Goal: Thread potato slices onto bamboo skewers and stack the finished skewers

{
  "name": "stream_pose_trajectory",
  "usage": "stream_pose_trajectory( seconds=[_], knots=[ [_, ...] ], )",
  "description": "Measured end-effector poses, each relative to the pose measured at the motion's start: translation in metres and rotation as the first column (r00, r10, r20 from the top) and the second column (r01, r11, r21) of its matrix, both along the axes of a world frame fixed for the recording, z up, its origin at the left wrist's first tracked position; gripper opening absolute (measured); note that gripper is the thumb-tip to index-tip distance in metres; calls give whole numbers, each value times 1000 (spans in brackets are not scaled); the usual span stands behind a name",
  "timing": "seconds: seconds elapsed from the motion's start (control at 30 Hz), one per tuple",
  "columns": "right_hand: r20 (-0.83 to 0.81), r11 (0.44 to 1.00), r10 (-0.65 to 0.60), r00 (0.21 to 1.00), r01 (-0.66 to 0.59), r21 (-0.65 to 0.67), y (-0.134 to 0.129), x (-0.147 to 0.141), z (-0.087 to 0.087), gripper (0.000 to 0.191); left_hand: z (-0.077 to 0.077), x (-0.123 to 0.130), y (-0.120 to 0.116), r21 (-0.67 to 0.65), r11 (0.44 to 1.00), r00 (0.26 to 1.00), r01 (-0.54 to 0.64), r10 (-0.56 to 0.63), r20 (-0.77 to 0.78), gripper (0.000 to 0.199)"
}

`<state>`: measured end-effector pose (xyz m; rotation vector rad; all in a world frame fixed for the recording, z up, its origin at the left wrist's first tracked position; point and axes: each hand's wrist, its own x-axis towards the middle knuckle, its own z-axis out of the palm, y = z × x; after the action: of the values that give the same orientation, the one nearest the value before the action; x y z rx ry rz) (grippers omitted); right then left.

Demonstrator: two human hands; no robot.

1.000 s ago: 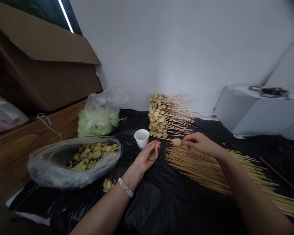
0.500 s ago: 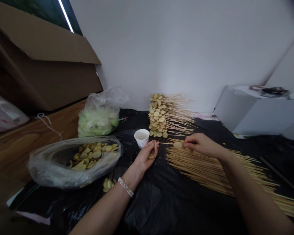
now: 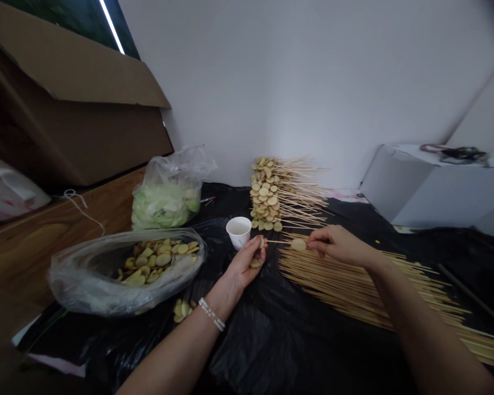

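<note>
My left hand (image 3: 247, 260), with a beaded bracelet at the wrist, is closed on potato slices (image 3: 255, 263), one of them pinched at the fingertips. My right hand (image 3: 327, 242) pinches a wooden skewer (image 3: 276, 241) just behind a potato slice (image 3: 298, 244) threaded on it. The skewer's tip meets the slice in my left fingers; whether it has gone through cannot be seen. Below my right forearm lies a wide spread of bare skewers (image 3: 337, 280). Behind my hands, finished-looking skewers of potato slices (image 3: 265, 195) are stacked with their sticks pointing right.
A white paper cup (image 3: 239, 232) stands beside my left hand. An open plastic bag of potato slices (image 3: 78, 274) lies left, with loose slices (image 3: 183, 310) near my forearm. Behind are a bag of pale green vegetable (image 3: 164, 203), a cardboard box (image 3: 107, 131) and a white box (image 3: 432, 192).
Almost nothing differs. The threaded slice on the skewer has turned slightly to face the camera more; both hands stay in nearly the same place.
</note>
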<state>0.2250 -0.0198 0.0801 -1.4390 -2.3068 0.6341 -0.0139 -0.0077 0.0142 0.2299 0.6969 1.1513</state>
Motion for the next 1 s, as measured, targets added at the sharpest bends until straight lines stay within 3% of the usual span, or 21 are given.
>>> stream_pose_trajectory(
  seconds=[0.6,1.0],
  knots=[
    [30,1000,15,999,-15,5,0,-2,-1,23,-5,0,2,16,1000,1000,6,-6,-15,6],
    [35,1000,-8,999,9,-20,-2,-8,-3,20,-6,3,0,100,993,986,-57,72,-154,7]
  ],
)
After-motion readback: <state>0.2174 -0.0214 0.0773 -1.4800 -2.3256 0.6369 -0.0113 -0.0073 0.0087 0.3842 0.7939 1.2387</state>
